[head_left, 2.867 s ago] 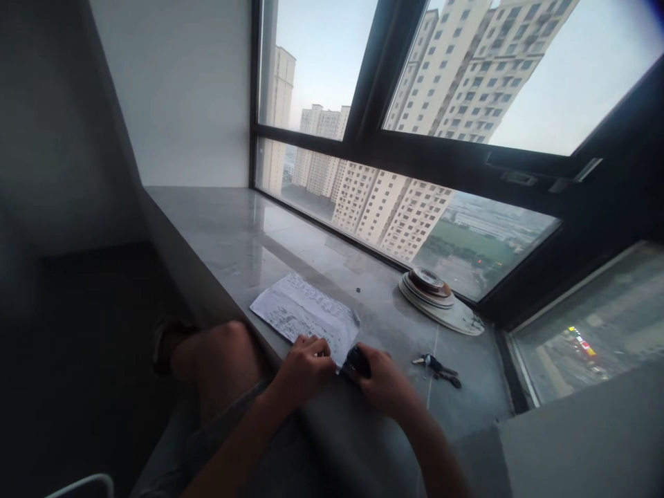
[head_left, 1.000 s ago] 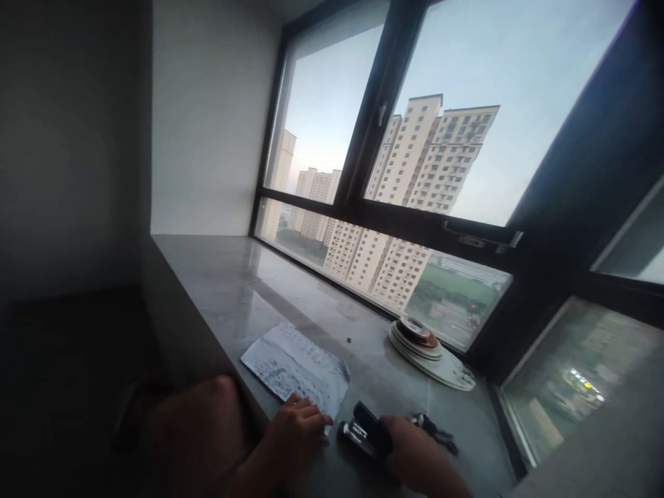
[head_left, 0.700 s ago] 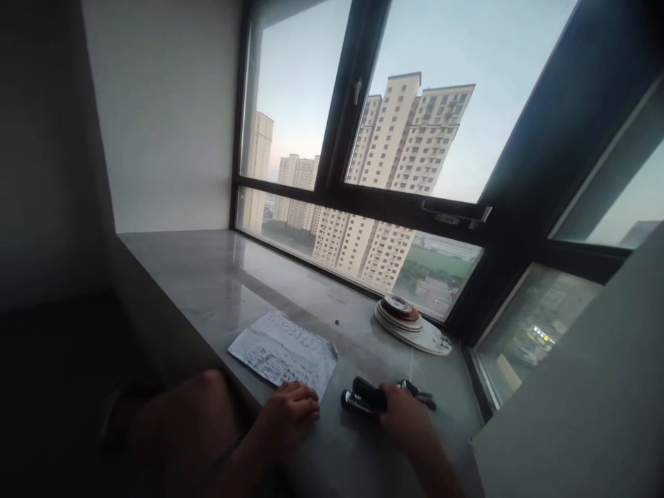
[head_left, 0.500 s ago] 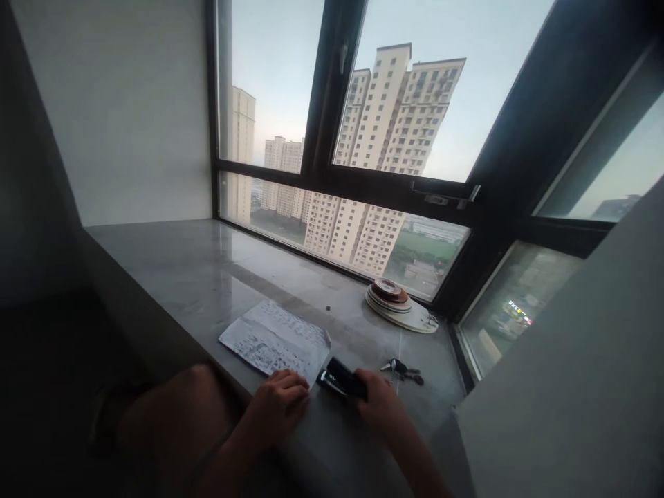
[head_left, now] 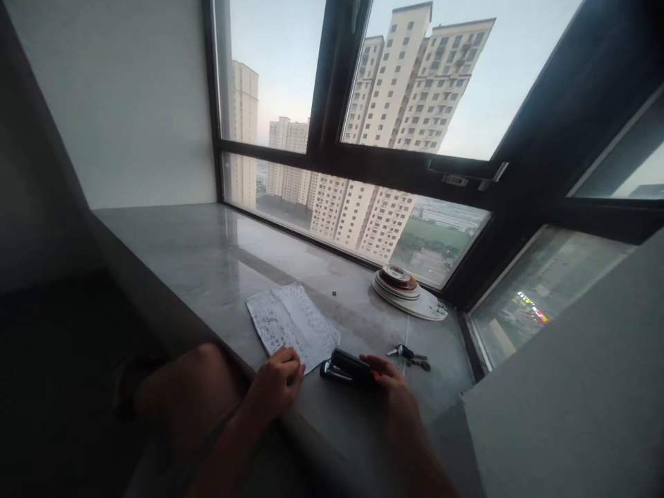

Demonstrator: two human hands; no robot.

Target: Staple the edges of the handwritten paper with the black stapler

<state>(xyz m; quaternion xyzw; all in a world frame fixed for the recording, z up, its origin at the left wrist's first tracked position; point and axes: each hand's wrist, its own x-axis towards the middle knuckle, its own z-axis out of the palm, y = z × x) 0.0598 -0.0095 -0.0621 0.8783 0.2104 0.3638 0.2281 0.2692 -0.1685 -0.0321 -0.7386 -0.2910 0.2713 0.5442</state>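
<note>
A sheet of paper (head_left: 295,319) covered in handwriting lies turned at an angle on the grey stone sill. My left hand (head_left: 280,379) is closed at its near edge, fingers curled over the paper there. Just right of the sheet, a black stapler (head_left: 348,366) rests on the stone, its front end close to the paper's right corner. Around the stapler's back end are the fingers of my right hand (head_left: 397,391), beside a small red spot. The undersides of both hands are hidden.
A bunch of keys (head_left: 409,355) lies right of the stapler. Stacked plates or discs (head_left: 402,290) sit by the window frame. A small dark bit (head_left: 334,293) is on the sill (head_left: 171,242). Its front edge drops off beside my bent knee (head_left: 202,387); a wall (head_left: 570,387) stands at right.
The paper has swung round under my left hand, which is now more tightly curled. My right hand has shifted to the stapler's back end, with its fingers more visible. The whole view has tilted slightly.
</note>
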